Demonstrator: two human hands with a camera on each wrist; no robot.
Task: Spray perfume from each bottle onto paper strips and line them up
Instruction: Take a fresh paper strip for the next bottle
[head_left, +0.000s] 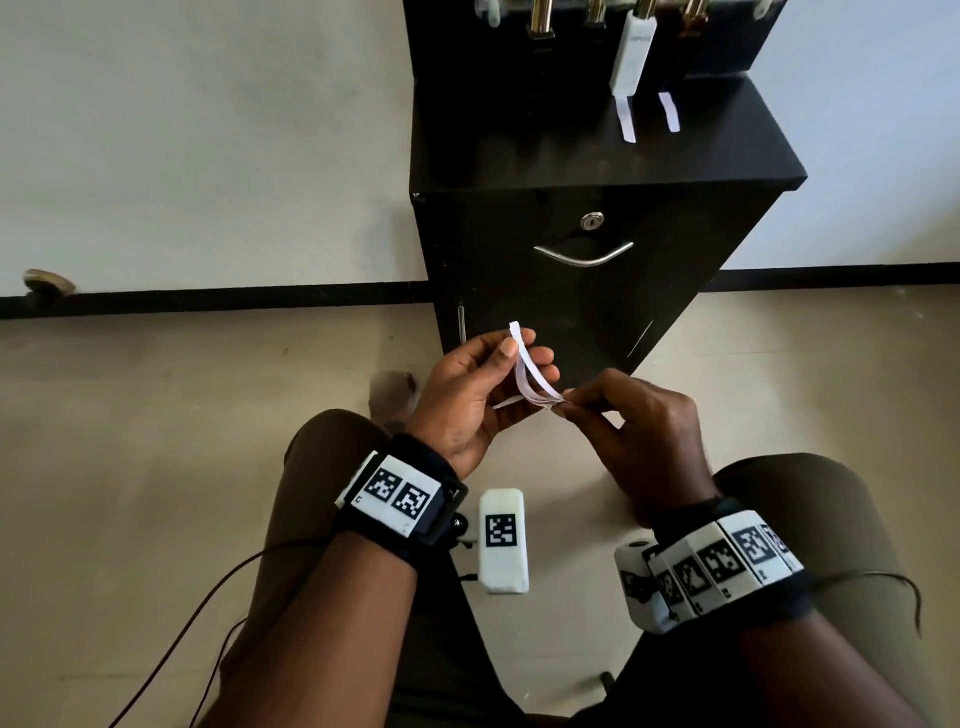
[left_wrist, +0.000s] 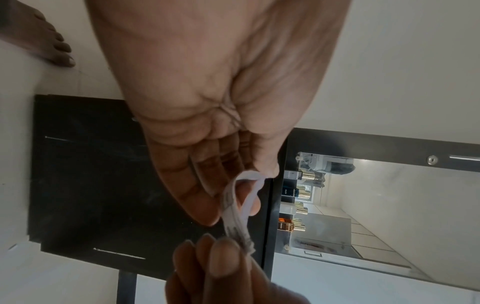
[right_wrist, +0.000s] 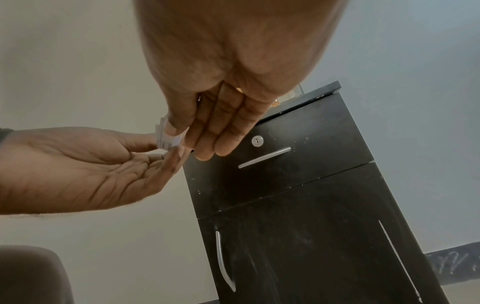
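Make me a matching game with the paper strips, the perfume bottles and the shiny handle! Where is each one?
Things:
1. bundle of thin white paper strips
2. two separate white paper strips
3. row of gold-capped perfume bottles
4. curved silver metal handle

Places:
A. on the front of the black cabinet drawer
B. lying flat on the cabinet top
C. standing at the back of the cabinet top
D. pinched between the left hand and right hand

Pairs: 1-D, 2-B, 3-C, 4-A
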